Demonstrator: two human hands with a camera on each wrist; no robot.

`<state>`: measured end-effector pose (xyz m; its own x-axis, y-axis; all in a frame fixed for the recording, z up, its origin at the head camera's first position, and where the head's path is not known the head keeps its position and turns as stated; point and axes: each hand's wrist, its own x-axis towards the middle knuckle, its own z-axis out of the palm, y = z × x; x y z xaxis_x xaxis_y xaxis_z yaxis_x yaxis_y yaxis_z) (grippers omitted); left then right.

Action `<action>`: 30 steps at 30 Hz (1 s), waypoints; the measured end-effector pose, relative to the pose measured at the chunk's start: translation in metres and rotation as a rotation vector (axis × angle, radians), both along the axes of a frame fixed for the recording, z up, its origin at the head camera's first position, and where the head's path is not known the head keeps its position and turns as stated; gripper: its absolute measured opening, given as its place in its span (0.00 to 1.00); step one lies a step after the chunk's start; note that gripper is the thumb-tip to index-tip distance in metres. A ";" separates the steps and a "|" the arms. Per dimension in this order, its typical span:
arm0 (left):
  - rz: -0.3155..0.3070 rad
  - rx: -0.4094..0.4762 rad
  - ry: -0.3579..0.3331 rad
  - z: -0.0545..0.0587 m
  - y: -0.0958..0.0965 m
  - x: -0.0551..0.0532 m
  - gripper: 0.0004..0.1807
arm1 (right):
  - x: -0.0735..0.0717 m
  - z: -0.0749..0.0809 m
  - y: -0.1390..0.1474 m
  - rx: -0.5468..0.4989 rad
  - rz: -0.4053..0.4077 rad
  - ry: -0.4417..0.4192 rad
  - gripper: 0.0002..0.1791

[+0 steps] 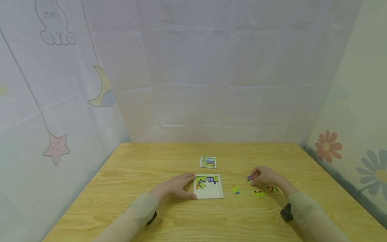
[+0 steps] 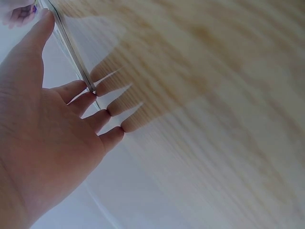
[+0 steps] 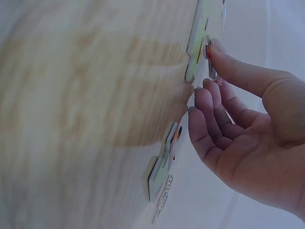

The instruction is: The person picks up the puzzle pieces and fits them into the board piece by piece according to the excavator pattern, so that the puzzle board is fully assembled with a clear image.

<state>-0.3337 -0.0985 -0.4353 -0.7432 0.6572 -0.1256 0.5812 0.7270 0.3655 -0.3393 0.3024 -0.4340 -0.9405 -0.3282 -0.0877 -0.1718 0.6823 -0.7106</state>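
Observation:
A white-framed jigsaw puzzle tray [image 1: 221,191] lies on the table, its upper and left parts filled with green and purple pieces showing a vehicle. My left hand [image 1: 178,187] rests at the tray's left side, thumb and fingers spread along the edge; in the left wrist view the fingertips touch the tabletop and frame. To the right, my right hand [image 1: 265,176] pinches a small purple-and-yellow puzzle piece [image 1: 249,178] between thumb and fingers, low over the table. The right wrist view shows this piece [image 3: 211,62] edge-on, partly hidden by the thumb.
Loose puzzle pieces lie right of the tray: a green-and-orange piece [image 1: 235,189], a green piece [image 1: 259,194] and others under the right hand, such as a dark striped piece [image 1: 270,189]. A square picture card [image 1: 208,162] lies behind the tray. Fabric walls enclose the wooden table [image 1: 169,218].

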 end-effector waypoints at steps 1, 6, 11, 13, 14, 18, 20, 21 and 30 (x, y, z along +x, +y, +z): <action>-0.001 0.000 -0.002 0.000 0.000 0.000 0.47 | -0.001 -0.001 0.000 -0.001 0.005 0.005 0.18; 0.002 0.007 -0.008 0.000 0.001 0.000 0.47 | -0.002 -0.001 0.001 -0.017 0.013 0.033 0.15; 0.006 0.007 -0.014 0.000 0.000 0.000 0.48 | -0.003 -0.001 -0.001 -0.037 0.009 0.043 0.12; 0.005 0.005 -0.012 0.000 0.000 0.000 0.48 | -0.003 -0.001 -0.002 -0.045 0.005 0.041 0.11; 0.006 0.005 -0.012 0.000 0.000 0.000 0.48 | -0.003 -0.001 -0.003 -0.048 0.004 0.041 0.11; 0.006 0.003 -0.008 -0.001 -0.001 -0.001 0.48 | -0.005 -0.001 -0.005 -0.052 -0.008 0.042 0.09; 0.008 0.001 -0.008 -0.002 -0.002 -0.001 0.48 | -0.005 0.001 -0.007 -0.047 -0.015 0.048 0.09; 0.009 0.000 -0.010 -0.002 -0.002 -0.001 0.48 | -0.004 0.001 -0.009 -0.042 -0.014 0.053 0.09; 0.016 0.000 -0.014 -0.001 -0.001 0.001 0.48 | -0.001 0.006 -0.025 -0.069 -0.018 0.083 0.09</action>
